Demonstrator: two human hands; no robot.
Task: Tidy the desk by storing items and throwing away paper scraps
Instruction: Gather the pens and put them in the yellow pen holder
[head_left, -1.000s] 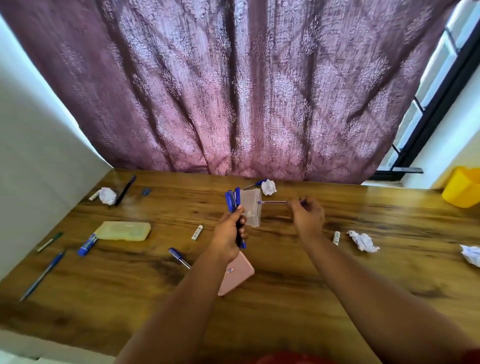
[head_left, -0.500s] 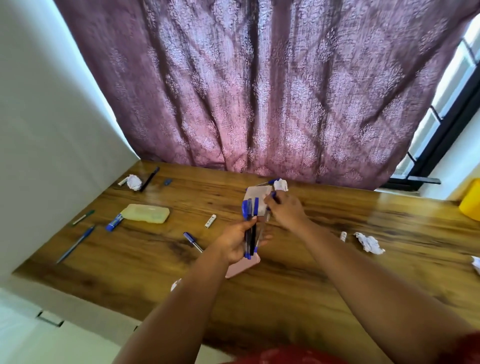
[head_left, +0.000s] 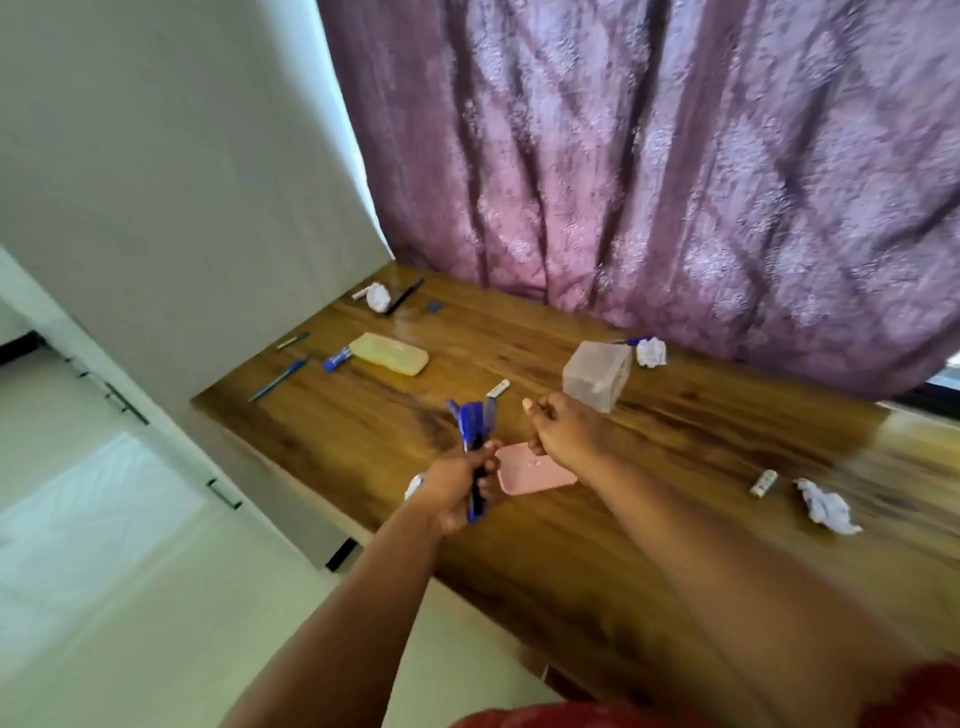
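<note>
My left hand (head_left: 457, 486) is shut on a bundle of blue pens (head_left: 474, 427), held upright over the near left part of the wooden desk (head_left: 649, 525). My right hand (head_left: 563, 434) hovers just right of it with fingers curled and nothing visible in them. A pink case (head_left: 537, 475) lies flat under both hands. A clear plastic box (head_left: 597, 375) stands behind the right hand. Crumpled paper scraps lie at the back left (head_left: 378, 296), beside the box (head_left: 651, 352), at the right (head_left: 827, 508), and at the desk edge under my left wrist (head_left: 414, 486).
A pale yellow case (head_left: 390, 353) lies at the left with a blue marker (head_left: 337, 358), a blue pen (head_left: 278, 372) and a green pen (head_left: 293, 340) near it. A black pen (head_left: 405, 296) lies at the back. Small white tubes (head_left: 497, 388) (head_left: 762, 482) lie loose. A purple curtain hangs behind.
My right hand brought a pen to the bundle in my left hand, then let go and drew back. The clear box now stands alone on the desk. The view swung left and down.
</note>
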